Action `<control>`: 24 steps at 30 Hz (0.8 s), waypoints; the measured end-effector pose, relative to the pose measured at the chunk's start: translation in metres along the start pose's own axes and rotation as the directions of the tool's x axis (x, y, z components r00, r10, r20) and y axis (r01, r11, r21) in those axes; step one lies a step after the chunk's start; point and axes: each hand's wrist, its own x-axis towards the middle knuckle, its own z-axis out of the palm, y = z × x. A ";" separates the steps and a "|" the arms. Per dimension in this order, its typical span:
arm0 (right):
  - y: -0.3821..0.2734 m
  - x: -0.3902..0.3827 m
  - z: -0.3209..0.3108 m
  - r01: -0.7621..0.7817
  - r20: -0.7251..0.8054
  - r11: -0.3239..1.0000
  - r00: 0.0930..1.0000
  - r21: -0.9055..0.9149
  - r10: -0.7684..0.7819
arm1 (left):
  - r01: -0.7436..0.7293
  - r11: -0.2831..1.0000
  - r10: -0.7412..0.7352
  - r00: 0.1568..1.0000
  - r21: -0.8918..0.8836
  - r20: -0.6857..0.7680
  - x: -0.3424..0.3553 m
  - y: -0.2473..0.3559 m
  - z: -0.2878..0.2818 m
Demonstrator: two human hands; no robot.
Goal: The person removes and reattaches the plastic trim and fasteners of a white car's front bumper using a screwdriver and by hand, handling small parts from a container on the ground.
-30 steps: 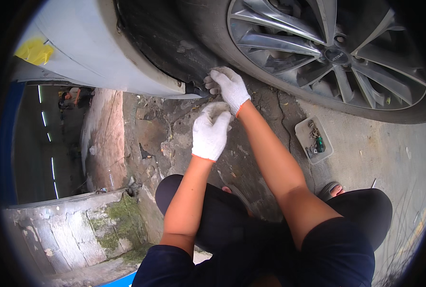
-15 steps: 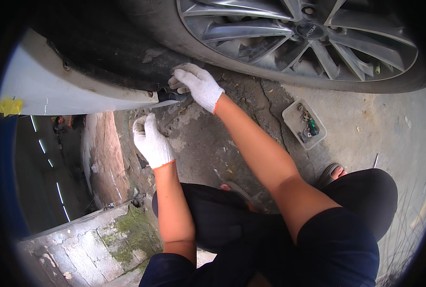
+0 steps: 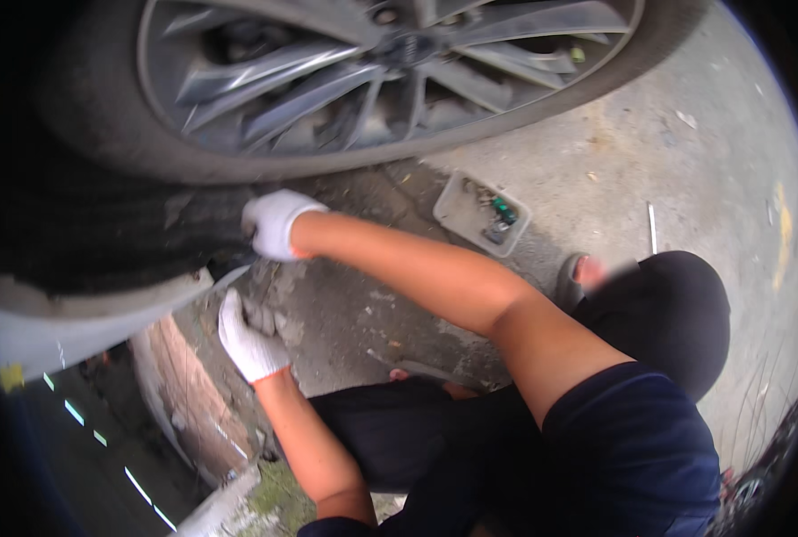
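Both my hands wear white knit gloves with orange cuffs. My right hand (image 3: 281, 224) is closed at the end of the black wheel-arch liner (image 3: 148, 224), below the tire; its fingertips are hidden, so what it grips cannot be made out. Just under it, my left hand (image 3: 254, 345) hangs beside the light-coloured bumper edge (image 3: 112, 309). Its thumb stands away from loosely curled fingers, and nothing shows between them. Above the hands is a car wheel (image 3: 408, 49) with metal spokes.
A clear plastic box (image 3: 457, 201) holding a green-and-black tool (image 3: 503, 211) and small parts sits on the concrete right of my hands. A thin white rod (image 3: 652, 228) lies farther right. A low pinkish wall (image 3: 179, 385) borders a dark area at left.
My view has swung, so the wheel, bumper and box sit farther left. My right hand's fingers have curled in at the liner; my left hand stays near the bumper edge.
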 end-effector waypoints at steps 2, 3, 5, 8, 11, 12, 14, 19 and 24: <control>-0.023 -0.018 -0.018 0.268 0.407 0.875 0.909 -0.404 -0.091 | 0.044 0.927 -0.077 0.994 0.373 0.075 -0.015 -0.016 0.021; -0.024 -0.030 -0.038 0.338 0.499 0.824 0.863 -0.455 -0.079 | 0.047 0.868 -0.137 0.980 0.494 0.148 -0.021 -0.022 0.029; -0.033 -0.062 -0.084 0.373 0.574 0.752 0.818 -0.543 0.009 | -0.025 0.733 -0.214 0.940 0.680 0.265 -0.030 -0.029 0.035; -0.017 -0.126 -0.180 0.203 0.493 0.676 0.828 -0.708 0.268 | -0.184 0.549 -0.259 0.890 0.815 0.376 -0.040 -0.027 0.045; 0.033 -0.230 -0.271 -0.159 0.211 0.510 0.778 -0.846 0.591 | -0.265 0.490 -0.309 0.838 0.831 0.449 -0.052 -0.035 0.066; 0.055 -0.277 -0.292 -0.301 0.092 0.424 0.716 -0.854 0.692 | -0.269 0.503 -0.285 0.845 0.821 0.452 -0.050 -0.042 0.064; 0.110 -0.384 -0.319 -0.570 -0.133 0.274 0.570 -0.775 0.811 | -0.274 0.531 -0.222 0.868 0.802 0.444 -0.044 -0.054 0.064; 0.175 -0.620 -0.246 -0.940 -0.620 0.007 0.231 -0.341 0.750 | -0.289 0.379 -0.229 0.891 0.879 0.391 0.030 -0.102 0.010; 0.214 -0.606 -0.173 -0.986 -0.496 0.080 0.142 -0.143 0.856 | -0.180 0.448 -0.345 0.869 0.876 0.355 -0.004 -0.113 0.091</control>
